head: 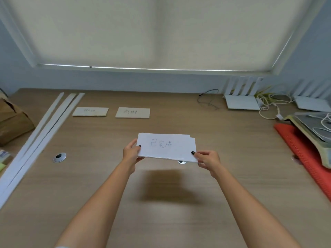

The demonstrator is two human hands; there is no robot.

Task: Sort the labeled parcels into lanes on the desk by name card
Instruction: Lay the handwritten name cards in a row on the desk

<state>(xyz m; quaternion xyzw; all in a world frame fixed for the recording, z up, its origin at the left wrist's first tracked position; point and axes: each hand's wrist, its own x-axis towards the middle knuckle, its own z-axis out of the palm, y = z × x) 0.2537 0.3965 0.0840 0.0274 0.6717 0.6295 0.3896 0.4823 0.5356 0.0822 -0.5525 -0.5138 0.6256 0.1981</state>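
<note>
So both hands are up over the middle of the desk (pixel 179 221) holding a white card (pixel 165 146) with handwriting on it: left hand (pixel 131 154) pinches the left edge with thumb on top, right hand (pixel 208 161) pinches the lower right corner the same way. The card is off the surface, you can see its shadow underneath. It looks like more than one sheet stacked, since the right edges are staggered, and that's my main worry: with grips only at the edges, the lower sheet could slide out or the stack could fan apart when it's set down. Two name cards (pixel 90 111) (pixel 132 112) already lie side by side further back, near three white strips (pixel 53 115) on the left that I'd guess are lane dividers. The writing on those cards is too blurry to read, so dropping this in the wrong lane is a real risk too.
</note>
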